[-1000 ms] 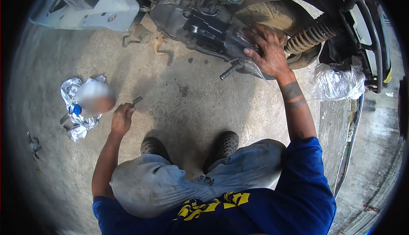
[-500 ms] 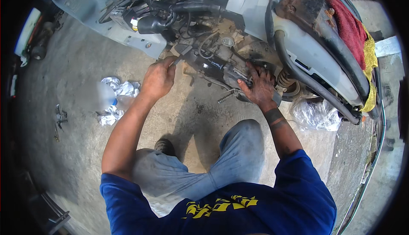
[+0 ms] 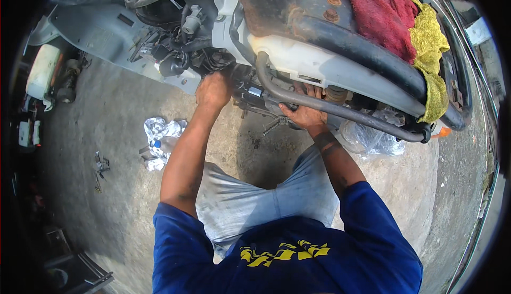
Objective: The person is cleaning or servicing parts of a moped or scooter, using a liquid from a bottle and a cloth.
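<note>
Mid-repair w/ both hands under scooter: left hand [image 3: 214,90] curled on engine parts [image 3: 213,59], grip unclear, right hand [image 3: 304,114] fingers tucked behind black frame tube [image 3: 330,107]; next move prob. needs steady feel-work, view blocked.

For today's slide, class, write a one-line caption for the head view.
Both hands, left hand and right hand, reach into a stripped scooter's engine bay beneath red and yellow rags.

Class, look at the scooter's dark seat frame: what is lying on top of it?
A red rag and a yellow rag are draped over the seat frame. Whatever lies beneath the rags is covered.
</note>
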{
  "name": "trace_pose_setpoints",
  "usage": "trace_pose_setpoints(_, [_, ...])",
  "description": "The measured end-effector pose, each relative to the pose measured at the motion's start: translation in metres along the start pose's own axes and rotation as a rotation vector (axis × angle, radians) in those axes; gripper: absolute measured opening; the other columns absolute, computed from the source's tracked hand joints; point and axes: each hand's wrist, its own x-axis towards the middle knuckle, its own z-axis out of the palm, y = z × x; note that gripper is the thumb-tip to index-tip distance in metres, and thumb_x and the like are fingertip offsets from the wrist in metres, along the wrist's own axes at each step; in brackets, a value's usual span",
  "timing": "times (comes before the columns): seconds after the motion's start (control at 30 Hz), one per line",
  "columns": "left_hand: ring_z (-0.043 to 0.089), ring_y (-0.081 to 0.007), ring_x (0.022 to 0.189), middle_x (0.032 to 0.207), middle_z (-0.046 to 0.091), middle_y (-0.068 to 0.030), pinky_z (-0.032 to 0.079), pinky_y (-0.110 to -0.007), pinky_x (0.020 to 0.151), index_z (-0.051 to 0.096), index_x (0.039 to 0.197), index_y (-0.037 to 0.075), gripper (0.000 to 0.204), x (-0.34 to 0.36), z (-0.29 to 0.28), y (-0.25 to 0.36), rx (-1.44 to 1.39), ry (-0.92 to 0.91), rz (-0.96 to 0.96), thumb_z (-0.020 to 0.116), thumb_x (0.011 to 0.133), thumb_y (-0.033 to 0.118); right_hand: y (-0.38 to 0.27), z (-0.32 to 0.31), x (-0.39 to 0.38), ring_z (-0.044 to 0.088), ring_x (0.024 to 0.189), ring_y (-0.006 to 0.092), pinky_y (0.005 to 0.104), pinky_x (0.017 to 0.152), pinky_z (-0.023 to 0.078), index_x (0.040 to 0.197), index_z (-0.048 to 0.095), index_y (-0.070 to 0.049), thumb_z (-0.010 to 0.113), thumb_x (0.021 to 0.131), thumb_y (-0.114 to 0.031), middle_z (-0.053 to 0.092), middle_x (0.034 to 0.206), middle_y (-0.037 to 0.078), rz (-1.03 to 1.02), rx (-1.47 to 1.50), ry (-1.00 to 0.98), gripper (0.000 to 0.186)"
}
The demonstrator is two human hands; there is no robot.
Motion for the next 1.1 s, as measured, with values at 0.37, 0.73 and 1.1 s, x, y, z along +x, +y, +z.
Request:
trace_pose_setpoints(0.37, [0.065,-0.04,0.101,0.107,0.069,-0.0185,0.052,-0.05,0.087,0.072,0.109,0.016,0.027,0.016,0.001,-0.005,0.103,-0.108,0.156,0.058,0.085,0.015,-0.004,-0.029,-0.001,0.029,0.143,0.0366,0.0537,0.113,0.032,0.145,0.045,-0.018,0.062,0.075,-0.072,0.038,0.15,0.017,0.158,0.147,-0.134,0.09])
trace_pose_setpoints(0.73, [0.068,-0.0388,0.094,0.096,0.07,-0.0225,0.055,-0.049,0.083,0.072,0.098,0.007,0.02,0.0,0.0,0.012,0.296,-0.138,0.316,0.061,0.082,0.011,-0.007,-0.024,-0.007,0.028,0.144,0.035,0.0537,0.115,0.027,0.148,0.041,-0.02,0.059,0.077,-0.073,0.036,0.152,0.012,0.186,0.089,-0.09,0.09])
trace_pose_setpoints(1.1, [0.068,-0.0368,0.1,0.103,0.07,-0.0231,0.055,-0.045,0.086,0.073,0.101,0.001,0.024,0.009,-0.003,0.039,0.226,-0.214,0.409,0.057,0.084,0.008,-0.001,-0.027,-0.003,0.034,0.14,0.037,0.0516,0.115,0.027,0.146,0.043,-0.018,0.053,0.076,-0.079,0.04,0.149,0.017,0.181,0.022,-0.177,0.095])
